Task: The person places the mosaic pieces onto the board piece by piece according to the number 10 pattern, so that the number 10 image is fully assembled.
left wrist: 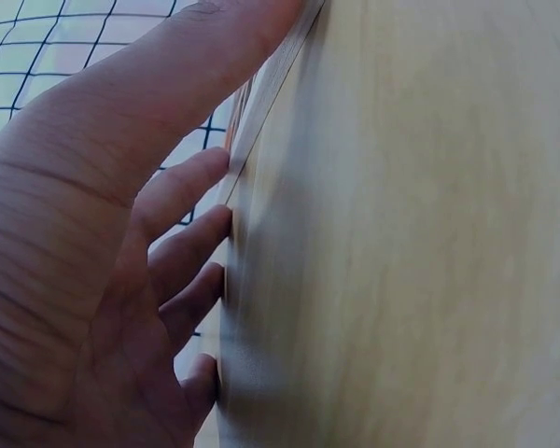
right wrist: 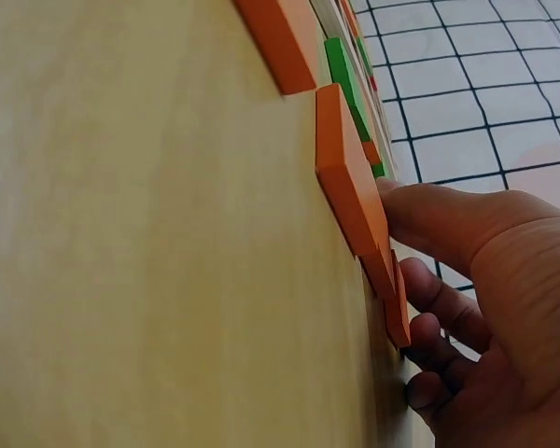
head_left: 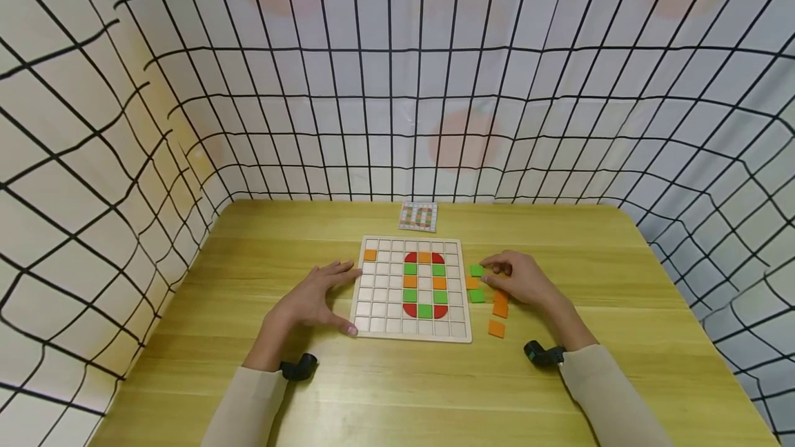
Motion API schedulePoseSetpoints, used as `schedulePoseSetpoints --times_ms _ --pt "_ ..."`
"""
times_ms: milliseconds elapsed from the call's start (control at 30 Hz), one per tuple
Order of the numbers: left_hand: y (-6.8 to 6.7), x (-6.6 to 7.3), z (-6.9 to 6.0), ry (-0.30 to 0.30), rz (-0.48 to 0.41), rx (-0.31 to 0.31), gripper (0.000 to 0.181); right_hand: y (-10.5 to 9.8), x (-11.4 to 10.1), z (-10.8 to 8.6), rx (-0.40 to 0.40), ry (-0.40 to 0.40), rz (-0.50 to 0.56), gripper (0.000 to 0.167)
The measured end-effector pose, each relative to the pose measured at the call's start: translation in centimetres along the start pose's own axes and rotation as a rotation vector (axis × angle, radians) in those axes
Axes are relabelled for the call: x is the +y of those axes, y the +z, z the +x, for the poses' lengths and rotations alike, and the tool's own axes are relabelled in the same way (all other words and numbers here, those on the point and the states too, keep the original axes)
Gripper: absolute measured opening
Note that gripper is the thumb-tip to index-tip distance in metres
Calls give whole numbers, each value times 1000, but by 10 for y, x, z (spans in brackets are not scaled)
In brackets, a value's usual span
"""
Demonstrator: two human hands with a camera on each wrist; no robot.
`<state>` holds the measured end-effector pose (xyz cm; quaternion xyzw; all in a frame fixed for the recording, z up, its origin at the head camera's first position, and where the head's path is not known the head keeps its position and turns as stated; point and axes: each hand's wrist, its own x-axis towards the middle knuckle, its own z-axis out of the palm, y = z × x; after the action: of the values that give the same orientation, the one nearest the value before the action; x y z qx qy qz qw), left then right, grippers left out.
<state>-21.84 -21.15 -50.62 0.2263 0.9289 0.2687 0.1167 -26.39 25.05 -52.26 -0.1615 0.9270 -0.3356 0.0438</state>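
In the head view a pale wooden grid board [head_left: 380, 299] lies flat, with red, green and orange tiles forming a tall ring on its right half. One orange tile [head_left: 370, 254] sits in its upper left. My left hand [head_left: 310, 295] is spread along the board's left edge, thumb by the lower left corner, fingers straight; the left wrist view shows the fingers [left wrist: 191, 247] against the edge. Right of the board, my right hand [head_left: 518, 276] pinches a green square tile [head_left: 476, 270] between thumb and index finger. From the right wrist, that index fingertip is hidden behind the thumb [right wrist: 439, 219].
Beside the right hand lie another green tile [head_left: 476, 296] and several orange tiles [head_left: 496, 328], some partly under the hand. A small pattern card [head_left: 418, 216] is behind the board. Black-gridded white cloth [head_left: 348, 109] surrounds the wooden table [head_left: 298, 226] at back and sides.
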Motion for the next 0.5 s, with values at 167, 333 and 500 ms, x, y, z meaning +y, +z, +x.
schedulePoseSetpoints --times_ms 167,333,500 --pt "-1 1 -1 -2 -6 3 118 0 -3 1 19 -8 18 32" --pt "-1 2 -1 -3 -3 3 118 0 -9 1 50 -28 28 35" --pt "-1 4 -1 -7 3 -1 119 4 -21 7 63 -38 31 34"
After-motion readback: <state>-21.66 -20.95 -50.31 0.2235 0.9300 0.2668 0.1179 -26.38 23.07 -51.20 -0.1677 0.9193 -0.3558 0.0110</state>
